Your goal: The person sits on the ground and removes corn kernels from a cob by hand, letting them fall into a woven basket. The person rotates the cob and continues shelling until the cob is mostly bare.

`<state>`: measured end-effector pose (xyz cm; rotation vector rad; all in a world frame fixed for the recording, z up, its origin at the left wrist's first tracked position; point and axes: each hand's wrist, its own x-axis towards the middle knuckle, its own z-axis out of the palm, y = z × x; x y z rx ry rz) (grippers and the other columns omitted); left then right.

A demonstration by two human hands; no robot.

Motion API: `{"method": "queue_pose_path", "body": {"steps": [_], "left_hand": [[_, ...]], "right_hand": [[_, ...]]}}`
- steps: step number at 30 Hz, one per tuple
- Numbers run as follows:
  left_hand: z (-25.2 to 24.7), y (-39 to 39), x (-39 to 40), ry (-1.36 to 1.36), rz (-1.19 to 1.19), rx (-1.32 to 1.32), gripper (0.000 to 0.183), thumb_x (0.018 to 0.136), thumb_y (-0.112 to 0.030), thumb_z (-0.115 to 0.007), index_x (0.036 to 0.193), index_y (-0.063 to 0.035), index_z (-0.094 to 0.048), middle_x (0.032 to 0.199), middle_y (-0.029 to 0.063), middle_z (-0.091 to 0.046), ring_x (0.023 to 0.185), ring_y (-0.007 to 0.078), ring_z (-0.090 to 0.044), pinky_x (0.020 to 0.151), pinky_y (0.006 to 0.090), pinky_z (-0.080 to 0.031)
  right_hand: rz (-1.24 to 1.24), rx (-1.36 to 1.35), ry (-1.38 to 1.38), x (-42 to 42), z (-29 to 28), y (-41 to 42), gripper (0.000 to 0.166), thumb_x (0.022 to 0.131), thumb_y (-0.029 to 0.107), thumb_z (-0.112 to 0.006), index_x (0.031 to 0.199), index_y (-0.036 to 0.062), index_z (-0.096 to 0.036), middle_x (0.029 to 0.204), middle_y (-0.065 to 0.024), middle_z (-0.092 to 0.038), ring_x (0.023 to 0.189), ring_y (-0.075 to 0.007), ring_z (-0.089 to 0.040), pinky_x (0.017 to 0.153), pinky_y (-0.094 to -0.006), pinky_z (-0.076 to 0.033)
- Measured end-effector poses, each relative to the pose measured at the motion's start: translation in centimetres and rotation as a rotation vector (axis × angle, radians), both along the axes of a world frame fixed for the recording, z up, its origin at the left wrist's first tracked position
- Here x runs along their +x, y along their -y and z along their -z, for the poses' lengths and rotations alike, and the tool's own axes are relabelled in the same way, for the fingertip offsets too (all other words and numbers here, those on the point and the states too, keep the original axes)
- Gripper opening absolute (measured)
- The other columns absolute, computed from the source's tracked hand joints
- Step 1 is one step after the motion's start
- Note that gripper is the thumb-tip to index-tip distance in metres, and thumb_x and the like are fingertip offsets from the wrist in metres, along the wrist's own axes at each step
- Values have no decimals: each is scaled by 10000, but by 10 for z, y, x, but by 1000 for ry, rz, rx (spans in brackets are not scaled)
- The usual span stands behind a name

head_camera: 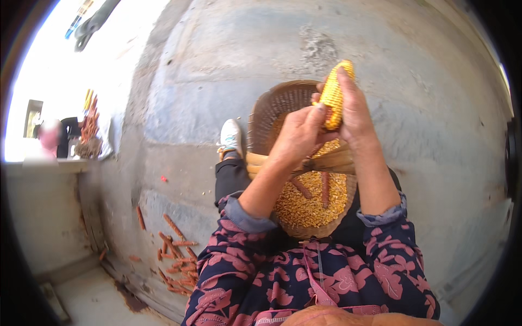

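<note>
Both hands grip one ear of yellow corn (pixel 335 95), tilted above the far right part of a woven basket (pixel 261 110). My right hand (pixel 354 108) wraps its side, thumb lying along the upper kernels. At the lower end, my left hand (pixel 301 124) presses its thumb where a reddish bare patch of cob shows. Loose corn kernels (pixel 306 212) fill the basket's near half. On them lie bare red cobs, one of them a cob (pixel 325 190) pointing toward me. A wide split-bamboo handle (pixel 330 161) arches across the basket, passing under my forearms.
Several stripped cobs (pixel 179 256) are heaped on the concrete floor (pixel 195 110) to my left. My shoe (pixel 231 136) stands beside the basket. Farther left, a low ledge (pixel 45 165) holds a bundle of reddish cobs (pixel 89 126). A red scrap (pixel 164 178) lies on the floor.
</note>
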<state>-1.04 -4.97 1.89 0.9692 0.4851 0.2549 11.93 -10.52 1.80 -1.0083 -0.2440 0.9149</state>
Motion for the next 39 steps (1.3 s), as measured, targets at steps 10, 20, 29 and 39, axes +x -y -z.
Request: {"method": "queue_pose_path", "body": {"steps": [10,20,29,39], "left_hand": [[-3,7,5,5,71,116,368,1015,-255,-561,1237,37,-584,1148,107,-643,1038,209,-661,918,338,-574],[-11,7,3,-6,-18,17,405,1020,-306,-550,1247,28,-566,1069,81,-662,936,159,-672,829,304,-595],[-4,10,4,-72,66,309,382,1039,-328,-507,1185,18,-579,937,27,-640,773,93,-633,656,228,-558],[-7,10,4,-105,38,272,421,1043,-437,-459,1121,-49,-601,871,1,-623,649,31,-530,502,162,-370]], "right_hand": [[90,-41,-26,0,-13,11,475,941,468,-624,1061,16,-542,910,-110,-633,763,-187,-673,663,-304,-586],[84,-4,-37,2,-9,10,520,912,506,-653,1065,21,-546,919,-103,-629,782,-188,-674,672,-305,-586],[69,-93,138,-2,-9,10,561,900,506,-669,1119,13,-517,947,-96,-612,816,-171,-662,683,-289,-575],[62,-103,135,-6,-21,12,570,904,498,-666,1130,-1,-511,964,-105,-615,829,-162,-662,701,-279,-571]]}}
